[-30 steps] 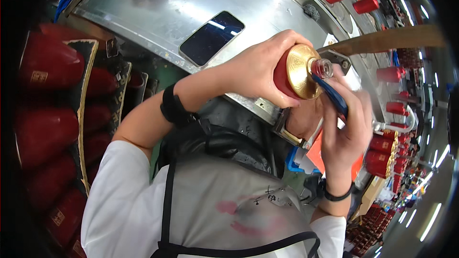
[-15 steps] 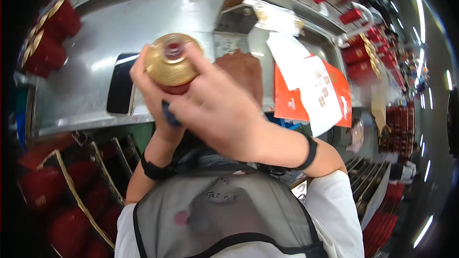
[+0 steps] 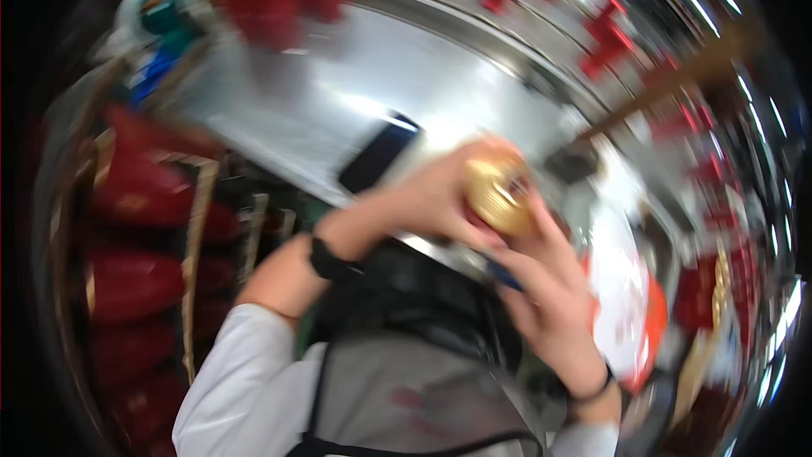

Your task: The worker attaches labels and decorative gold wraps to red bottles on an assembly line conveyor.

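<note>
A bottle with a gold shoulder and a short open-looking neck is held between my two hands, its top tilted toward the view. My left hand wraps the bottle from the left side. From the right, my right hand has its fingers closed round the lower part. Something small and dark blue shows at the right hand's fingers; blur hides what it is. The bottle's body is mostly covered by the hands, with a bit of red visible under the gold.
A dark phone lies on the metal table. Red-and-gold vessels stand at its far left. Crates with red bottles are at lower left. White paper and an orange-red sheet lie at right, below a wooden post.
The view has swung left, so the table and its things appear turned and shifted. My right hand has moved from over the bottle's top to its right side.
</note>
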`<state>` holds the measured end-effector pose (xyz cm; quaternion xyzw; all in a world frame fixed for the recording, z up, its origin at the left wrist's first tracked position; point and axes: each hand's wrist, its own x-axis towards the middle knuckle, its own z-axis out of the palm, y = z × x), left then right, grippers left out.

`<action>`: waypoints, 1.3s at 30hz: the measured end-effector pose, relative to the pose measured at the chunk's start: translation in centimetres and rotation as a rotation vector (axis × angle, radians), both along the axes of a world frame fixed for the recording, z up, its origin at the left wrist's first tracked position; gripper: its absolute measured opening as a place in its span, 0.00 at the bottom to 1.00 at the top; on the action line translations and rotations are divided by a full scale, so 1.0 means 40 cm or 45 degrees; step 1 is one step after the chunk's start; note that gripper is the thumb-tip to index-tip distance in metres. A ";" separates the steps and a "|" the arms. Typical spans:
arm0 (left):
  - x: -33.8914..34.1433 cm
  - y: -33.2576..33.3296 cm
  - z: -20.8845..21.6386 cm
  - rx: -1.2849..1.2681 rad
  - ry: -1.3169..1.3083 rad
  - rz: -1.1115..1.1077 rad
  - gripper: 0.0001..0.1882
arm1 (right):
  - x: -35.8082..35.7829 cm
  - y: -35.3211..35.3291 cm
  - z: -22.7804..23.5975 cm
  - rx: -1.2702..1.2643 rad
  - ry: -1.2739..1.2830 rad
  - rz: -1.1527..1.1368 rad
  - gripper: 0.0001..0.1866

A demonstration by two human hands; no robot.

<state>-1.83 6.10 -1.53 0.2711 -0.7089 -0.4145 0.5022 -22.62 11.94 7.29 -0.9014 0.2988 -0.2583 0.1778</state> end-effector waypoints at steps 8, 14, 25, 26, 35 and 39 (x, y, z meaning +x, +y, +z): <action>-0.035 0.077 0.000 -0.107 -0.013 0.306 0.50 | 0.036 0.038 0.017 -0.148 0.055 -0.222 0.19; -0.089 0.076 -0.014 -0.164 0.003 0.591 0.52 | 0.038 0.000 0.025 -0.104 -0.067 -0.332 0.19; -0.023 0.077 0.026 -0.236 -0.185 0.450 0.63 | 0.008 -0.019 0.051 -0.105 -0.106 -0.227 0.15; 0.009 0.061 0.039 -0.217 -0.276 0.350 0.65 | 0.019 -0.032 0.046 -0.123 -0.138 -0.218 0.16; -0.003 0.026 0.025 -0.108 -0.142 0.225 0.44 | 0.013 -0.014 0.024 -0.142 0.097 0.032 0.19; -0.028 0.042 0.009 0.017 0.007 0.243 0.47 | 0.045 -0.017 0.034 -0.118 -0.025 -0.309 0.19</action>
